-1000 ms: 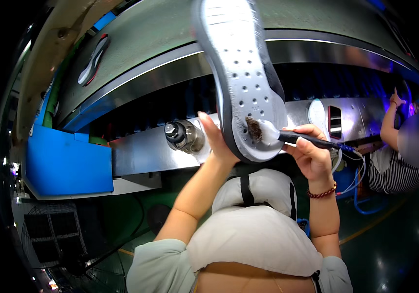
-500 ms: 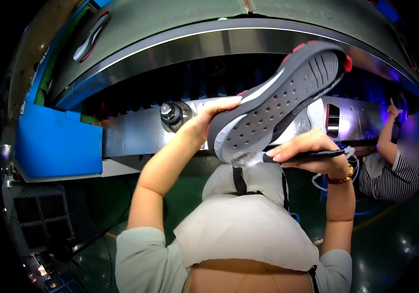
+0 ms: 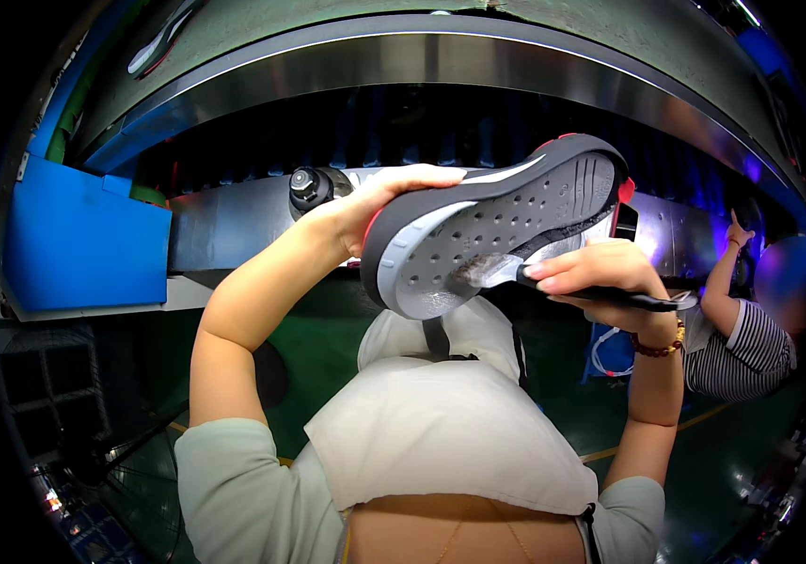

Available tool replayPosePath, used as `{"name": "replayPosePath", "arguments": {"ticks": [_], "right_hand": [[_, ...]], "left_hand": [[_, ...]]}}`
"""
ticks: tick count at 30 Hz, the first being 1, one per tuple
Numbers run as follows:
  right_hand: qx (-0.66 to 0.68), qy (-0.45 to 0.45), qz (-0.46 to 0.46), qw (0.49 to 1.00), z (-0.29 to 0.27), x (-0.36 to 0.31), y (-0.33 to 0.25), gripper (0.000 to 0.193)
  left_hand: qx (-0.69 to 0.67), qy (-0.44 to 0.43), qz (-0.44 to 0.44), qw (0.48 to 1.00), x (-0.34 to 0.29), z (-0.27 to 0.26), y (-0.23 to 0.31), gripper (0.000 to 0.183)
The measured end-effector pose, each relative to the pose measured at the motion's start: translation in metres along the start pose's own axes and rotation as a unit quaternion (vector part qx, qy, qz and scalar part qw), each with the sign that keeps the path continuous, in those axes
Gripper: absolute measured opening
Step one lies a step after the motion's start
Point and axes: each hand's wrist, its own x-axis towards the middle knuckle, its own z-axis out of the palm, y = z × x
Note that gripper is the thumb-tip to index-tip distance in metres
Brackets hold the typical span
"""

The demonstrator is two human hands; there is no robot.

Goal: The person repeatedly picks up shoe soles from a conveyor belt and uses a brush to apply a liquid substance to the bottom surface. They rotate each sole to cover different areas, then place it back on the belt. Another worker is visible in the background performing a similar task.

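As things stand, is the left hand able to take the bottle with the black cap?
Probably not: the left hand is gripping the shoe sole. The bottle appears close to that hand, so freeing it might suffice.

Head-worn fisheye — steeply downward, close.

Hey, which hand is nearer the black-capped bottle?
Left. The left hand, holding the shoe sole, is just right of the bottle; the right hand, holding the brush, is much farther right.
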Motion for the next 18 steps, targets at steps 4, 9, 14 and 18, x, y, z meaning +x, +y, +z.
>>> {"name": "replayPosePath", "arguments": {"ticks": [4,9,14,18], "right_hand": [[-0.043,-0.109,0.02,0.993,0.001,-0.008,-0.004,0.012],[-0.016,0.017,0.016,1.0,-0.011,-0.008,-0.003,0.012],[-0.022,-0.039,0.046,0.998,-0.008,-0.018,0.0,0.013],[0.014,0.081,0.065,0.994,-0.013,-0.025,0.004,0.018]], "left_hand": [[0.028,0.024,-0.027,0.999,-0.011,0.0,0.004,0.041],[-0.014,0.073,0.013,0.997,-0.017,-0.006,0.003,0.045],[-0.001,0.081,0.02,0.997,-0.03,-0.025,0.001,0.042],[-0.071,0.083,0.012,0.994,-0.03,-0.049,-0.007,0.039]]}}
